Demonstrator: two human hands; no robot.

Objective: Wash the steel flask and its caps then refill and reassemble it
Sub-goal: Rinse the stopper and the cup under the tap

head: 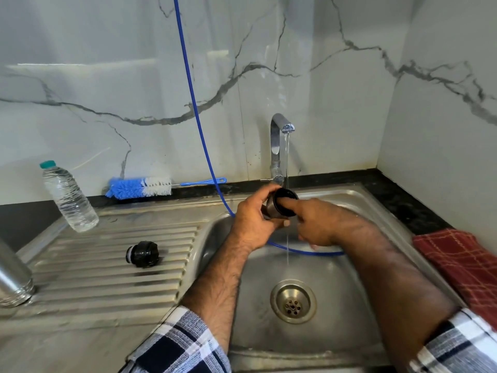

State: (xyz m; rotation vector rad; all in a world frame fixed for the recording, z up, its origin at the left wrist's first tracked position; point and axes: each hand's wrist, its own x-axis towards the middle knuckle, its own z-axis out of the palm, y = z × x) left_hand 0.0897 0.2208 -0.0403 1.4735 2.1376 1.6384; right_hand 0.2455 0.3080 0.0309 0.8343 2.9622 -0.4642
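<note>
My left hand (255, 219) is wrapped around a steel cup cap (275, 204) with a black inner lining, held over the sink basin under the tap's thin water stream (287, 238). Fingers of my right hand (317, 224) reach into the cap's open mouth. A black stopper cap (142, 253) lies on its side on the ribbed drainboard. The steel flask (13, 278) stands at the far left edge, only partly in view.
The tap (278, 146) runs at the back of the steel sink (336, 265), with the drain (293, 301) below. A blue hose (199, 125) drops into the basin. A blue-white bottle brush (139, 187), a plastic water bottle (68, 197) and a red checked cloth (462, 265) lie around.
</note>
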